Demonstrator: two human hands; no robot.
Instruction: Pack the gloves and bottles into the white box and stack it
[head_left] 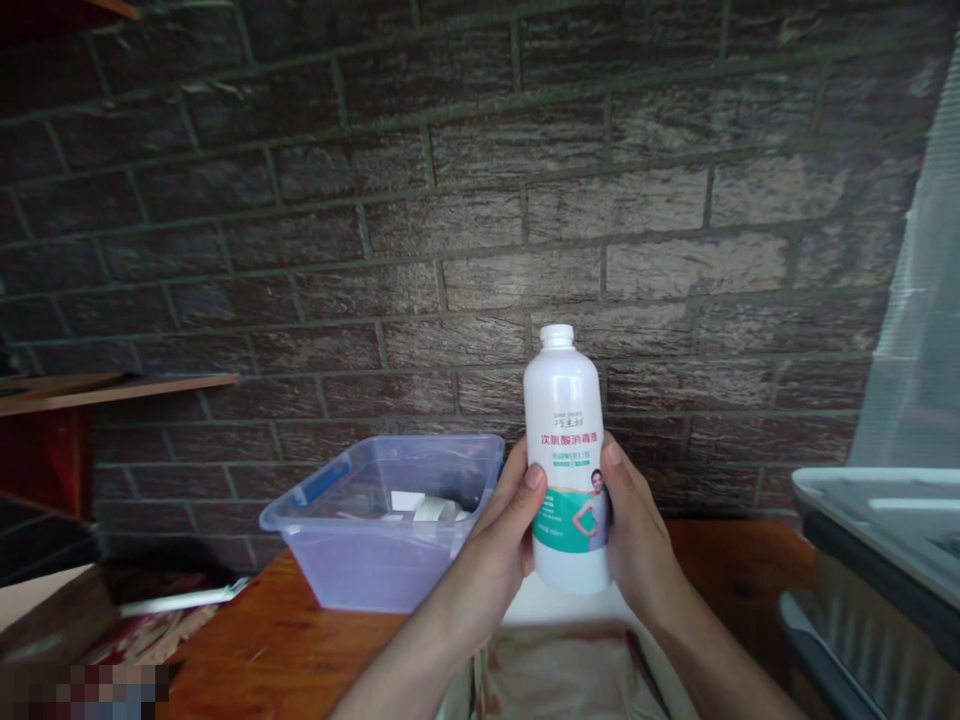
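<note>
Both of my hands hold a white plastic bottle (566,400) upright in front of me. Its label is white and green with red Chinese lettering and a small printed figure. The top ends in a white neck; whether a cap sits on it I cannot tell. My left hand (510,510) is closed around the left side, thumb on the front. On the right side my right hand (634,510) grips it, thumb along the label's edge. The fingers behind the bottle are hidden. Below it lies a whitish and beige item (559,665), partly covered by my forearms.
A clear purplish plastic bin (367,565) with white items inside stands left of the bottle on a wooden table (255,640). Grey-lidded containers (885,500) are stacked at the right. Behind runs a dark brick wall (480,200); a wooden shelf (120,392) juts out at left.
</note>
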